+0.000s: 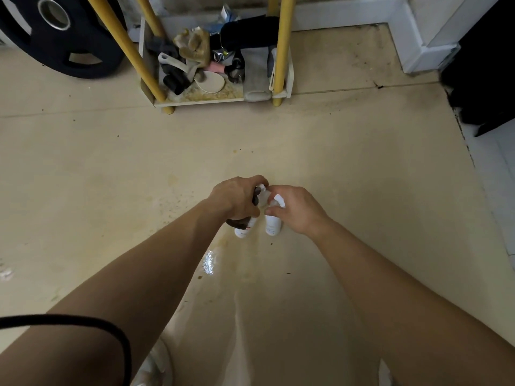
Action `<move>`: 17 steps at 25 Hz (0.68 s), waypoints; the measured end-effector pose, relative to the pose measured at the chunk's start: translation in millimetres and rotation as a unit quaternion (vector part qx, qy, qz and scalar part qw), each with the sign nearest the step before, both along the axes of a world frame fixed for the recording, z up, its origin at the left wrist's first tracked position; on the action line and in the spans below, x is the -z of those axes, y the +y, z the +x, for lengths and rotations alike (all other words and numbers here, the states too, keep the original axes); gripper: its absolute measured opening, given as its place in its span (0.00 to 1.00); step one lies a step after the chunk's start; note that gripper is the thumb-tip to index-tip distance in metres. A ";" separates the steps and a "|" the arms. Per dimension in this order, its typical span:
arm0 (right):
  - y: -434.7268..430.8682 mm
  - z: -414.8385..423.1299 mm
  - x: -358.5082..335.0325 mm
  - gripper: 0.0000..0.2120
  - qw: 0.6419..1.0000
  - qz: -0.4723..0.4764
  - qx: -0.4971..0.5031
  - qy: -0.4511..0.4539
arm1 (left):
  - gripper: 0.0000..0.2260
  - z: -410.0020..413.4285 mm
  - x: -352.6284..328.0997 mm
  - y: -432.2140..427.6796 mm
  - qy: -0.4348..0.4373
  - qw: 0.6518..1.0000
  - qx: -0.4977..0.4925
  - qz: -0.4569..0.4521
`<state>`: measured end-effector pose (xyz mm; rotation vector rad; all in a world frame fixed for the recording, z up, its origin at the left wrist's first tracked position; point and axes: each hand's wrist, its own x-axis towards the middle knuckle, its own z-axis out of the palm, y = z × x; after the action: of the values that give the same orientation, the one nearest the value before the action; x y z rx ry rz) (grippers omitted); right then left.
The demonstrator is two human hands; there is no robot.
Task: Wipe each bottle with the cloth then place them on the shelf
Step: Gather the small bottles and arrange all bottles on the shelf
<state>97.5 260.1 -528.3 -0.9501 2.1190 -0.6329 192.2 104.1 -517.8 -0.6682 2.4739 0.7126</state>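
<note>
Left hand (237, 200) gripping white cylindrical bottle (245, 230), cloth (236, 224)

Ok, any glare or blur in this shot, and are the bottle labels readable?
Head view: a bright glare patch sits on the floor, lower centre. The wide-angle lens bows the yellow shelf posts. The left bottle and right bottle look washed out and soft, so their labels are unreadable. The far right edge is in deep shadow.
</note>
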 end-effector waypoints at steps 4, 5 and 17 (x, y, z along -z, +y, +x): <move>-5.6 4.7 3.1 0.08 0.999 -0.004 0.029 -0.015 | 0.18 3.4 12.4 3.2 0.061 0.997 -0.041 -0.020; -6.1 6.3 4.1 0.07 0.999 -0.006 0.034 -0.015 | 0.17 4.3 14.7 4.0 0.074 0.996 -0.046 -0.026; -18.3 -8.3 -53.9 0.09 0.991 -0.028 0.111 -0.075 | 0.16 2.1 -36.8 -1.9 0.082 0.991 -0.090 -0.047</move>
<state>89.2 241.8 -474.4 -0.6774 2.0957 -0.8521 194.4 102.2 -481.0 -0.9105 2.6334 0.7466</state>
